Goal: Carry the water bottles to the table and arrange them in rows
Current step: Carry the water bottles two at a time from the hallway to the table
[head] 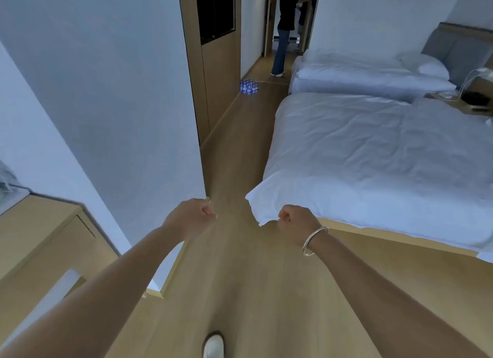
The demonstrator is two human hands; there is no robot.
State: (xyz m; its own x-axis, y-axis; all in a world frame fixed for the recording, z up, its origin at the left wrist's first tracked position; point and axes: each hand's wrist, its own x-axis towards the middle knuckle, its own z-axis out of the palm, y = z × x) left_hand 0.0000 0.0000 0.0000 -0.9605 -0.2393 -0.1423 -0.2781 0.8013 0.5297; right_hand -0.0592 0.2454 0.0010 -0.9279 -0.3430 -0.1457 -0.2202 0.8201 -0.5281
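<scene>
A cluster of several small water bottles (248,87) with blue labels stands on the wooden floor far ahead, beside the wall at the end of the passage. My left hand (190,215) and my right hand (294,221) are stretched out in front of me at waist height, well short of the bottles. Both have their fingers curled and hold nothing. A silver bangle sits on my right wrist. No table top with bottles is visible in this view.
A narrow wooden passage (240,144) runs between a white wall (120,104) on the left and two white beds (373,155) on the right. A wooden cabinet (40,237) stands at lower left. A person (284,29) stands in the far doorway.
</scene>
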